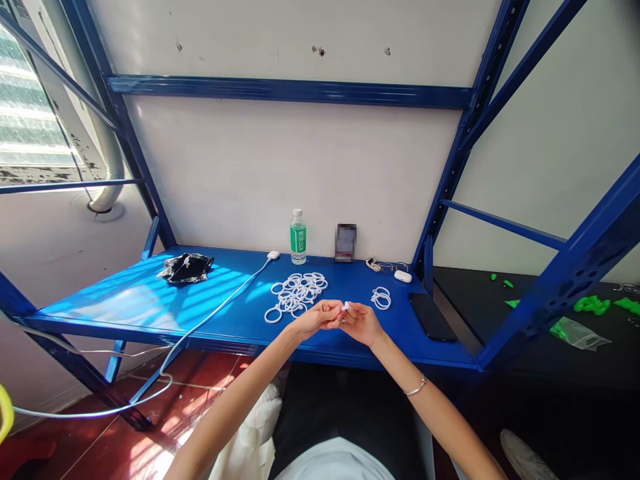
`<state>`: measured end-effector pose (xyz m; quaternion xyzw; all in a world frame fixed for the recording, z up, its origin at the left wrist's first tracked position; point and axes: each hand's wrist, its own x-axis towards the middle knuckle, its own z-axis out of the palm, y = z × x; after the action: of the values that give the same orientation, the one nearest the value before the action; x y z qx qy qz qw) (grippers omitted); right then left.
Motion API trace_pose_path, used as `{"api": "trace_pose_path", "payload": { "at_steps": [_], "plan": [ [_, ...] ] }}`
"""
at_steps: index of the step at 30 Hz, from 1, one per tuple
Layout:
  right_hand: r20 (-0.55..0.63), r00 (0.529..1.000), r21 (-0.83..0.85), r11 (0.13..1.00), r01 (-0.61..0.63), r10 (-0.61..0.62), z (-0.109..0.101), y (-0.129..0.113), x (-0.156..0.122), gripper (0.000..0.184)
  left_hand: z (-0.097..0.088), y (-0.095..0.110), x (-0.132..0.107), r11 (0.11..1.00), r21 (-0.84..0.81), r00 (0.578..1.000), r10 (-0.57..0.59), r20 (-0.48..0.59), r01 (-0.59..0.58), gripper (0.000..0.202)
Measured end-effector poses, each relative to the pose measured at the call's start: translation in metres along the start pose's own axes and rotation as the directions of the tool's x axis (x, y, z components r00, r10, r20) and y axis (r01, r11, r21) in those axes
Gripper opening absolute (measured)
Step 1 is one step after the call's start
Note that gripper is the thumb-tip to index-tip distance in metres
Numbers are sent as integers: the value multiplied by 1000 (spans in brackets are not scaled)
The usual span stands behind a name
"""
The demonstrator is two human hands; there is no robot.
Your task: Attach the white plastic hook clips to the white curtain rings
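Over the front part of the blue shelf (235,327), my two hands meet fingertip to fingertip. My left hand (323,316) is closed in a pinch, and my right hand (361,323) pinches from the other side. Between them shows a small white piece (345,307); the fingers cover most of it, so its full shape is hidden. Just beyond my left hand lies a loose pile of white rings (300,292), overlapping one another. A smaller group of white rings (381,298) rests to the right of my right hand.
A water bottle (299,239) and an upright phone-like device (345,243) stand at the back. Glasses (393,267), a white case (403,276) and a black phone (432,317) lie right. A white cable (220,308) crosses the shelf near black crumpled plastic (187,268). Blue posts frame both sides.
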<state>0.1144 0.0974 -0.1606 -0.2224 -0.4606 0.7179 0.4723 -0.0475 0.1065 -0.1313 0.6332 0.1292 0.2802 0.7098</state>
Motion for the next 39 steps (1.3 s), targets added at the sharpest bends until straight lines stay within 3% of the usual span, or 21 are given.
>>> {"api": "trace_pose_path", "payload": {
  "at_steps": [7, 13, 18, 21, 24, 25, 27, 29, 31, 34, 39],
  "plan": [
    [32, 998, 61, 997, 45, -47, 6, 2, -1, 57, -4, 0, -1, 1000, -22, 1000, 19, 21, -18, 40],
    [21, 995, 134, 987, 92, -95, 10, -3, -1, 58, -5, 1, 0, 995, -86, 997, 52, -57, -56, 40],
    [21, 1000, -39, 999, 7, -6, 4, -21, -2, 47, -11, 10, -2, 993, 115, 992, 44, -119, -31, 38],
    [-27, 999, -293, 956, 12, -21, -4, -34, -5, 36, -23, 12, -4, 942, 335, 981, 68, -184, -3, 39],
    [-152, 985, -660, 751, -39, -82, -16, -46, -10, 37, -42, 11, -5, 792, 607, 949, 139, -282, 64, 40],
    [-205, 972, -769, 633, -85, -118, -21, -49, -11, 37, -48, 10, -6, 714, 693, 935, 174, -310, 97, 39],
    [-293, 927, -928, 303, -216, -234, -33, -56, -15, 35, -61, 9, -9, 521, 837, 907, 250, -339, 170, 35],
    [-330, 863, -928, -35, -371, -383, -44, -61, -18, 30, -72, 8, -13, 320, 915, 890, 300, -343, 245, 31],
    [-351, 826, -847, -226, -481, -441, -54, -65, -20, 29, -79, 9, -17, 172, 934, 888, 295, -352, 313, 27],
    [-429, 817, -768, -320, -555, -385, -64, -69, -22, 28, -85, 10, -22, 57, 935, 915, 195, -354, 350, 24],
    [-480, 830, -769, -319, -554, -284, -67, -70, -23, 24, -81, 12, -24, 18, 941, 940, 37, -339, 338, 26]
  ]
}}
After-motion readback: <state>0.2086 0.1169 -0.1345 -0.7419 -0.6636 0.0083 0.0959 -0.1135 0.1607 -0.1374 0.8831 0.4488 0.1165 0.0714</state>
